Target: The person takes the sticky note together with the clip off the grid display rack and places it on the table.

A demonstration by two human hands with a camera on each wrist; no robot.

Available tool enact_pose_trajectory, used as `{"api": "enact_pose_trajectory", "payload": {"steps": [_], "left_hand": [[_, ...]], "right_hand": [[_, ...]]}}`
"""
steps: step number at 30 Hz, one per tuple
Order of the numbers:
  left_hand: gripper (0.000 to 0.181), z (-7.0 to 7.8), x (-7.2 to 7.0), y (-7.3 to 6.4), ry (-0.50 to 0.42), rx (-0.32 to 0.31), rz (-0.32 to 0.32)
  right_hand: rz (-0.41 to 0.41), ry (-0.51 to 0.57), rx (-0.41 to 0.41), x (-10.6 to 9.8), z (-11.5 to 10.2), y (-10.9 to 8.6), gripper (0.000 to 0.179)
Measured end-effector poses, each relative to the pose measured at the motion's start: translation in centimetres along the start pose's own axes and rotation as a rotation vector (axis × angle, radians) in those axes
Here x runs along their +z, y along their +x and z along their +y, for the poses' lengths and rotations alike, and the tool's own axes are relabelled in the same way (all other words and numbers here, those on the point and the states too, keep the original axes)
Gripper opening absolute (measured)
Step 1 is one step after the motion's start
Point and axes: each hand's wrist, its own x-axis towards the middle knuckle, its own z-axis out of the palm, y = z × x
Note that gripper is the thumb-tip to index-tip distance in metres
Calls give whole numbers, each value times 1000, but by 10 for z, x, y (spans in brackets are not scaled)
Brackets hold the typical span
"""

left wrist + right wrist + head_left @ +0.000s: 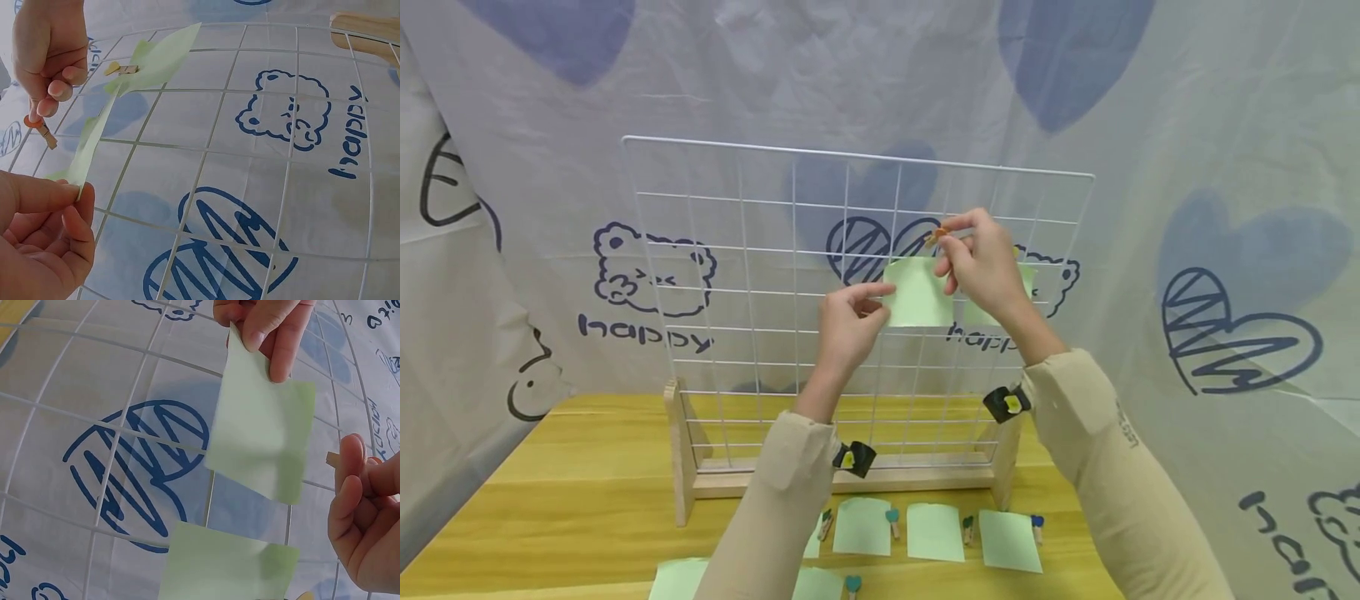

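My left hand point(848, 325) pinches the left edge of a light green square of paper point(917, 296) between thumb and fingers, holding it against a white wire grid point(857, 156). Just above the paper's top edge, my right hand point(988, 271) pinches a small wooden clothespin point(45, 132) with an orange top. In the left wrist view the pin is apart from the paper. Beside it a second green paper point(165, 59) hangs on the grid by a clothespin with a yellow top point(120, 69). My right hand and forearm partly hide this second paper in the head view.
The grid stands upright in a wooden base point(850, 481) on a yellow wood-grain table point(595, 475). In front lie several green papers point(935, 533) and clothespins with heart tops, among them a blue one point(1037, 525). A printed sheet point(737, 75) hangs behind.
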Motion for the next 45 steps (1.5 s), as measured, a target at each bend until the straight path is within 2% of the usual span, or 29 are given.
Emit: {"api": "enact_pose_trajectory", "payload": {"steps": [12,17,26,31,39,45], "left_hand": [[25,-4,-1,-7,-39,17,3],[23,-6,-2,-11,-47,28,-11],[23,-7,-5,-19,-77,33,-23],[21,-8,-7,-23,-73,8,-27],[20,-9,-6,-32,-84,3,-51],[20,-15,-6,-38,-91,-30,-63]], "right_hand": [[-20,52,2,-3,5,-9,18],[0,82,-21,-5,6,-14,19],[45,56,-38,-7,10,-23,21],[38,105,-51,-8,14,-27,20],[19,125,-61,-8,17,-34,20],[7,145,-62,-9,20,-41,19]]}}
